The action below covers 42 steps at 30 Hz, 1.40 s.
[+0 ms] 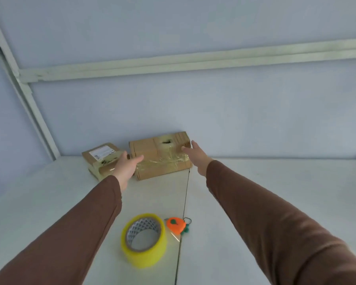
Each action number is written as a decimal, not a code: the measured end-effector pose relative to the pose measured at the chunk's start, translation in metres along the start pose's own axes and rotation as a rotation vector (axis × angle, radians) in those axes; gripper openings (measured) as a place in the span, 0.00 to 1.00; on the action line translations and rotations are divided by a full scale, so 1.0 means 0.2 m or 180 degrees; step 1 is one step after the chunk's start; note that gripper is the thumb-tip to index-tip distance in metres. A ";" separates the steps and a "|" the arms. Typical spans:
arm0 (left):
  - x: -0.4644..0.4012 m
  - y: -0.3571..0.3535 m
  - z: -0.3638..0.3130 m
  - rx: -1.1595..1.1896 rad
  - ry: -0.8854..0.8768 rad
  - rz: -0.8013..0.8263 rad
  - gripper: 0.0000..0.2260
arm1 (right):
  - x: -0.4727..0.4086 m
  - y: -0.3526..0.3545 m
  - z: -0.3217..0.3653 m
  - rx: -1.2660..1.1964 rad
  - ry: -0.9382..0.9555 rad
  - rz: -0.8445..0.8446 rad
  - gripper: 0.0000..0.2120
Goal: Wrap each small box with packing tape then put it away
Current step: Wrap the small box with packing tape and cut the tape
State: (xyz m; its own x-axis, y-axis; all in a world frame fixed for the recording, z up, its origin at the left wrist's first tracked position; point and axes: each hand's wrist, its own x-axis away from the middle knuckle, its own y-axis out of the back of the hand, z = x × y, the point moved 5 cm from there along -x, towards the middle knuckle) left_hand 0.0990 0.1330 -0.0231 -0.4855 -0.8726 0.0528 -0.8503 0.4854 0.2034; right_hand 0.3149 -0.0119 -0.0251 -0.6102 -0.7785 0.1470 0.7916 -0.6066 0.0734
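Put-away step: left hand (126, 166) and right hand (195, 156) flank the taped box (160, 156) (both grips open); next, clasp and lift.

On the surface (275, 182), two boxes stand at the far edge against the wall (193, 99): the larger box (150, 153) to the right, the smaller box (100, 156) just beside it on the left. The left hand (126, 166) lies between them (at the larger box's left end), the right hand (195, 156) at its right end. Nearer the person lies the tape roll (143, 239), with the small cutter (176, 225) just right of it.
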 end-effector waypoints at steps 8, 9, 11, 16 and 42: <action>-0.17 -0.09 -0.01 0.0208 -0.0086 -0.0036 0.40 | -0.10 -0.02 0.02 -0.0097 0.0188 -0.0435 0.28; -0.16 -0.10 -0.02 0.0169 -0.0195 -0.0049 0.37 | -0.07 0.00 0.02 -0.0189 0.0233 -0.0512 0.27; -0.12 -0.14 -0.06 0.0176 -0.0355 0.0028 0.35 | 0.00 0.06 0.00 -0.0364 0.0360 -0.0680 0.27; 0.04 -0.29 -0.13 0.0199 -0.0612 0.0498 0.26 | 0.27 0.34 -0.05 -0.0532 0.0499 -0.1283 0.22; 0.67 -0.37 -0.09 -0.0704 -0.0946 0.1066 0.13 | 1.25 0.50 0.01 0.2221 0.2596 -0.1896 0.14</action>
State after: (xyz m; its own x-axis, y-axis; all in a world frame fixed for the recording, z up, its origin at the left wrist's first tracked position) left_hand 0.1014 -0.0211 -0.0127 -0.7888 -0.6021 -0.1236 -0.5899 0.6852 0.4272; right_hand 0.2414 -0.2675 0.0205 -0.5254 -0.4338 -0.7320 0.0768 -0.8809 0.4670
